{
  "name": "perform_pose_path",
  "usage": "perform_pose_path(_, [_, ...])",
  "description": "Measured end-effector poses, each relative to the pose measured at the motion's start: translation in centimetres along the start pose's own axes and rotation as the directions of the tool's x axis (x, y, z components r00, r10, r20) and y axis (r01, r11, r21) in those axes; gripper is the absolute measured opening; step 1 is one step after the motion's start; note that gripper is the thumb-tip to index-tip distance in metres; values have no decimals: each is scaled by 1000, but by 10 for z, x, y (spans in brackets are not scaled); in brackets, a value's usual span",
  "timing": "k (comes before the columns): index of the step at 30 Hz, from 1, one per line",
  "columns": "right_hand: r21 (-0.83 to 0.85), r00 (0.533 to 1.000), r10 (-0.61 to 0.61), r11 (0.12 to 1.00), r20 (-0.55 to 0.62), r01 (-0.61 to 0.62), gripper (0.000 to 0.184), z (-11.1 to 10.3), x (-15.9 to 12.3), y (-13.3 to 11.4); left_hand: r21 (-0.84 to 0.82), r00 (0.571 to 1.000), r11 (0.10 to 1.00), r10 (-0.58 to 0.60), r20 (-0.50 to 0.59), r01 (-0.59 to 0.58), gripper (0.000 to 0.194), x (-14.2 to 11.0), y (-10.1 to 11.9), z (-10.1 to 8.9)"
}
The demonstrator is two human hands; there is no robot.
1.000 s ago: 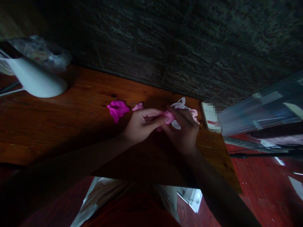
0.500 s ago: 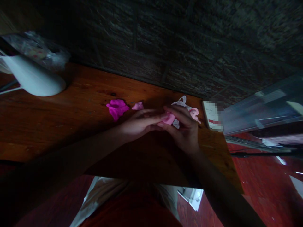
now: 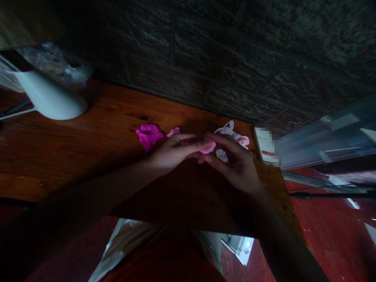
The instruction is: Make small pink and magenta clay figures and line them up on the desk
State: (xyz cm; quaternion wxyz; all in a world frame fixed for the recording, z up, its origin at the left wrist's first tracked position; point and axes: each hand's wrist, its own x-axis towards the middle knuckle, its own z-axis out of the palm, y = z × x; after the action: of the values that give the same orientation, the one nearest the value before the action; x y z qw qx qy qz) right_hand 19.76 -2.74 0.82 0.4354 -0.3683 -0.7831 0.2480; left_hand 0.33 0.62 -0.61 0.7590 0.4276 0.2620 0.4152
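Above the wooden table, both hands meet on a small soft pink piece (image 3: pixel 208 146), rounded and petal-like; its material I cannot make out. My left hand (image 3: pixel 173 153) pinches it from the left with the thumb on top. From the right, my right hand (image 3: pixel 236 162) has its thumb and index finger at the piece's edge. A crumpled magenta piece (image 3: pixel 149 136) lies left of the hands, and a smaller pink scrap (image 3: pixel 174 131) is just behind my left hand. Beyond my right hand are a whitish crumpled sheet (image 3: pixel 227 130), a pale pink piece (image 3: pixel 243 141) and a small clear-white scrap (image 3: pixel 221 155).
The wooden table (image 3: pixel 114 113) runs along a dark stone-like wall (image 3: pixel 188 55). At the left stand a white conical object (image 3: pixel 55 98) and crumpled clear plastic (image 3: pixel 63 68). A phone-like white device (image 3: pixel 264 147) lies by a translucent panel (image 3: pixel 329 129) at the right.
My right hand has opened out a little and shifted right, so more of the pink piece and the clear-white scrap show. The whole view has shifted slightly.
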Motion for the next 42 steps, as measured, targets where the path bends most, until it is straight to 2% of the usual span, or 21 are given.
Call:
perform_pose_path(2, [19, 1000, 4, 1000, 6, -5, 50, -7, 0, 1, 18, 1000, 1000, -22, -7, 22, 33, 0, 5, -1])
perform_pose_path(5, [-55, 999, -13, 998, 32, 15, 45, -10, 1, 1, 48, 999, 999, -20, -51, 22, 35, 0, 11, -1])
perform_pose_path(9, [-190, 999, -48, 980, 26, 52, 51, 0, 0, 0, 187, 990, 982, 52, -134, -27, 31, -2, 11, 1])
perform_pose_path(11, [-249, 998, -63, 967, -9, 58, 44, 5, -1, -1, 263, 985, 964, 80, -156, -36, 31, -3, 8, 2])
perform_pose_path(13, [-287, 996, -82, 956, -48, 64, 35, 7, -1, -1, 221, 988, 975, 49, -147, -15, 33, -3, 5, 3])
perform_pose_path(17, [-297, 988, -112, 952, -102, 77, 32, 5, -3, 1, -18, 999, 999, -30, -41, 29, 29, -1, 2, 0])
perform_pose_path(22, [-296, 981, -128, 952, -147, 80, 33, 6, -3, 2, -27, 1000, 999, 30, 5, -29, 22, 0, 4, -1])
perform_pose_path(25, [-203, 991, -68, 978, -117, 44, 37, 7, -2, 0, -55, 997, 997, 42, -60, -46, 20, 1, 4, 1])
perform_pose_path(28, [-128, 995, -21, 992, -95, 9, 36, 8, -1, 1, -108, 996, 994, -15, -91, 5, 21, 3, 2, 0])
perform_pose_path(31, [-87, 985, 39, 995, -169, -55, 30, 11, -1, 4, -162, 991, 981, -117, -67, 105, 27, 5, 1, -2])
perform_pose_path(34, [4, 970, 115, 993, -213, -117, 31, 12, -3, 6, -181, 993, 977, -118, -12, 114, 23, 5, 1, -3])
perform_pose_path(36, [12, 977, 106, 994, -184, -106, 41, 9, -3, 7, -176, 995, 980, -90, 30, 94, 26, 4, 1, -4])
perform_pose_path(39, [-93, 996, 3, 996, -95, -11, 63, 3, -2, 5, -171, 996, 982, -72, 51, 79, 33, 3, 2, -4])
perform_pose_path(42, [-180, 996, -86, 980, -8, 83, 61, -3, 0, 2, -166, 996, 983, -73, 57, 81, 30, 2, 1, -3])
